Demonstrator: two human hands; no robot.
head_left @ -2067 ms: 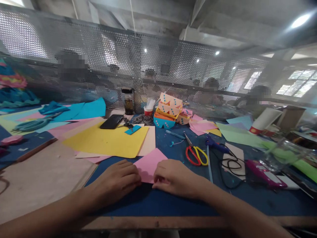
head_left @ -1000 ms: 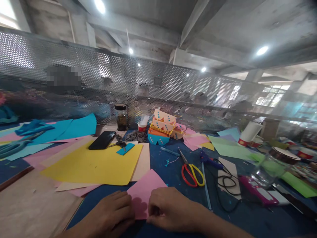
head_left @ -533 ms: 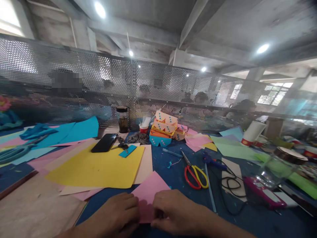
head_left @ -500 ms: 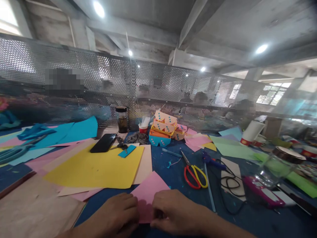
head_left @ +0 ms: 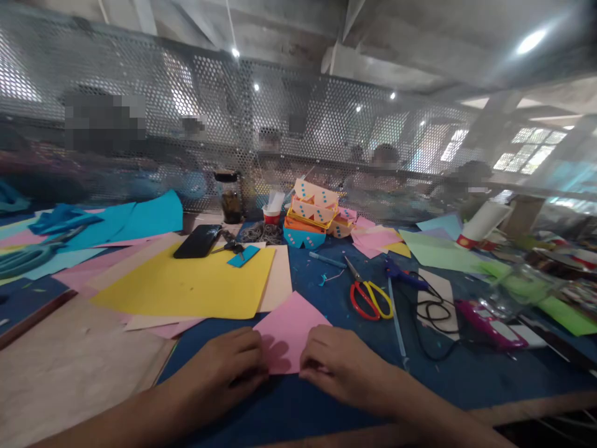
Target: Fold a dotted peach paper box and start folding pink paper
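Observation:
A piece of pink paper (head_left: 291, 317) lies on the blue table, its pointed corner facing away from me and its near edge straight. My left hand (head_left: 237, 367) has its curled fingers on the paper's left side. On the right side, my right hand (head_left: 329, 361) pinches the near edge between curled fingers and thumb. Red and yellow scissors (head_left: 366, 295) lie to the right of the paper. To the left is a large yellow sheet (head_left: 196, 286) with pale sheets under it.
A black phone (head_left: 197, 241) and keys (head_left: 234, 246) rest on the sheets. Behind stand a dark jar (head_left: 229, 198) and stacked paper crafts (head_left: 311, 211). At right are a glue gun (head_left: 403, 274), its black cord and a clear jar (head_left: 525, 289). A perforated metal screen (head_left: 289, 134) stands behind.
The view has tilted down, so the table shows higher up and its near edge appears. My hands are slightly farther apart, still at the pink paper, and more of its near edge shows.

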